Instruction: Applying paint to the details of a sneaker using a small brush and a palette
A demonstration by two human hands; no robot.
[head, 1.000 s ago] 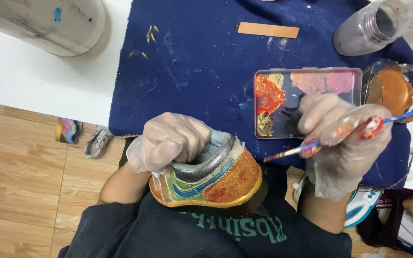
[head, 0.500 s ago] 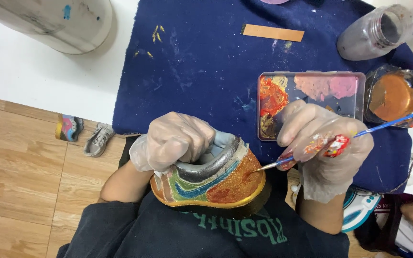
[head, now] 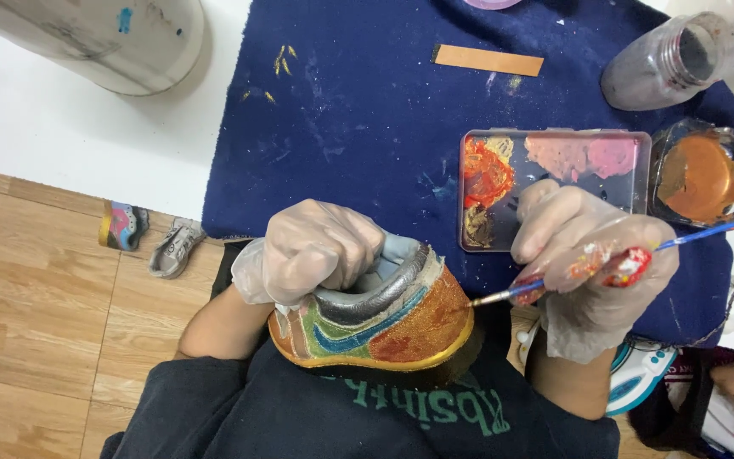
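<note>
Two gloved hands work near the body: left hand (head: 320,251) grips the stiff, light shoe (head: 375,319) inside its collar, away from wet paint; right hand (head: 592,255) pinches a thin paintbrush (head: 554,280) at its toe.

A shoe (head: 375,319) coated in glittery orange, with green, blue and silver bands and a yellow edge, is seen. Orange, red and pink smears are spread across the palette (head: 554,183); the cloth (head: 367,110) is navy, yellow-flecked.
</note>
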